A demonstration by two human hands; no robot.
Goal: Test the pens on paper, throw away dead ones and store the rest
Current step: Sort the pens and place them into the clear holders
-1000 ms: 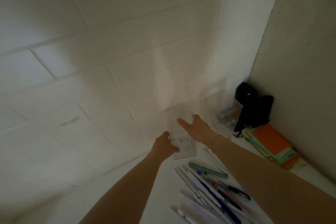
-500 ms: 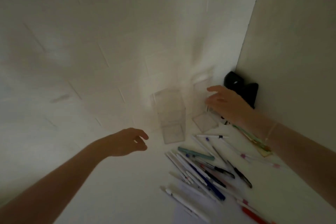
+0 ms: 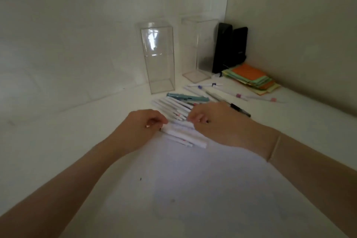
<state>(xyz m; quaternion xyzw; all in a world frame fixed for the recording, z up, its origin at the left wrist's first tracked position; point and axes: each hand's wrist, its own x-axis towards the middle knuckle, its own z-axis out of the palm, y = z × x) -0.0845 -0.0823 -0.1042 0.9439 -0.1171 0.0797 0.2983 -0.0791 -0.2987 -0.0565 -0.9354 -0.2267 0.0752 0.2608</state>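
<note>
Head cam, only view I've got. Both my hands are down on the bundle of slim white plastic pens (image 3: 185, 137) lying on the white desk (image 3: 58, 141). My left hand (image 3: 143, 127) has its fingers curled, pinching the near-left end of the bundle. My right hand (image 3: 214, 123) is curled over the other end, fingertips (image 3: 199, 118) tucked down onto the barrels, so the pens sit right between the two grips. The long axis of the bundle I'm holding runs from my left hand across toward my right wrist, slanting a bit toward me; which end has the tips I can't tell, too blurry.

Just past my knuckles more white pens (image 3: 172, 106) are fanned flat at about the same slant, and beyond those lies a chunky teal plastic pen (image 3: 187, 98), nearly sideways. Out past my right hand there's a black-tipped pen (image 3: 240, 111) and a few loose white ones with pink or purple caps (image 3: 239, 95).

Further out from my left grip stands a tall clear acrylic box (image 3: 158, 58), square-sided and upright, with a second clear acrylic box (image 3: 199, 48) beside it. Far right of that: two black glossy upright blocks (image 3: 229, 48) and a stack of orange and green paper notes (image 3: 251, 78). A white paper sheet (image 3: 193, 179) lies under my wrists.
</note>
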